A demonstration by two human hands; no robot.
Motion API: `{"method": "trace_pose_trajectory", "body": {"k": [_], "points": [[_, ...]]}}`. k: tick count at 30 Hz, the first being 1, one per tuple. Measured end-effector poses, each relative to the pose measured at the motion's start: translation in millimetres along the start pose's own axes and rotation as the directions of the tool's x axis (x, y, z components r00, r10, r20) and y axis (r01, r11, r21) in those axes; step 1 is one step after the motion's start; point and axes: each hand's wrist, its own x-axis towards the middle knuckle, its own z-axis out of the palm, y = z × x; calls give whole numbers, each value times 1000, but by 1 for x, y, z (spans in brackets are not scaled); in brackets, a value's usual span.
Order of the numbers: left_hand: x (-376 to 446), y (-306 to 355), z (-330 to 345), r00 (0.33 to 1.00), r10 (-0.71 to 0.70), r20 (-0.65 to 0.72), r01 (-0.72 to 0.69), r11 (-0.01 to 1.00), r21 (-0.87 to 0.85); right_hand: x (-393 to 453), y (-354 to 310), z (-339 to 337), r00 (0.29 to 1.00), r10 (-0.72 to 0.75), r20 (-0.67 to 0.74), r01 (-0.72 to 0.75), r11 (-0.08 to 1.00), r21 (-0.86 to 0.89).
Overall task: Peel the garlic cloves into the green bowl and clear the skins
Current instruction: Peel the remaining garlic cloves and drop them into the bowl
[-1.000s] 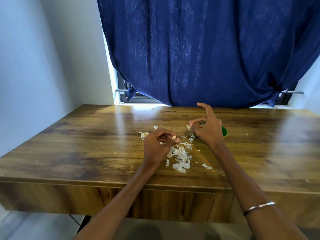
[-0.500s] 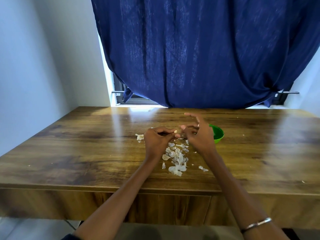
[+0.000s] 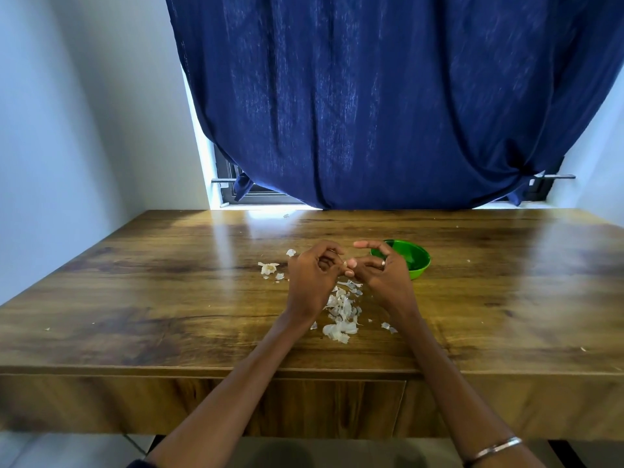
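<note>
— How far has the peeling got, do you reckon?

— Well into it, I'd say. There's a loose pile of skins (image 3: 341, 310) on the wooden table (image 3: 169, 298) just under the wrists, and a smaller scatter (image 3: 269, 267) off to the left. None of it cleared yet.

— And the hands?

— Close together, fingertips meeting. The left hand (image 3: 312, 276) is curled round a garlic clove (image 3: 344, 264), only a pale sliver of it showing, and the right hand (image 3: 380, 271) has thumb and finger pinched at that same spot, likely pulling skin off.

— The green bowl (image 3: 413, 260)?

— Just beyond the right hand, partly hidden by it. I can't tell what's inside from here.

— Anything in the way?

— Not really. The blue curtain (image 3: 388, 96) hangs well back at the window. I see no unpeeled cloves lying about, so this may be among the last; sweeping up the skins remains
</note>
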Motion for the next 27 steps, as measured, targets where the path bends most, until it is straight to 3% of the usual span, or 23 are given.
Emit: {"method": "trace_pose_trajectory", "body": {"k": [7, 13, 21, 27], "points": [[0, 1, -4, 998, 7, 61, -9, 1000, 20, -5, -6, -3, 999, -13, 38, 13, 1000, -2], [-2, 7, -6, 985, 112, 135, -124, 989, 81, -1, -8, -7, 994, -17, 111, 37, 983, -182], [-2, 4, -8, 998, -1, 58, 2, 1000, -28, -6, -11, -9, 990, 98, 105, -109, 988, 108], [-4, -3, -11, 998, 21, 58, -24, 999, 37, -7, -11, -4, 993, 83, 79, -90, 992, 86]]}}
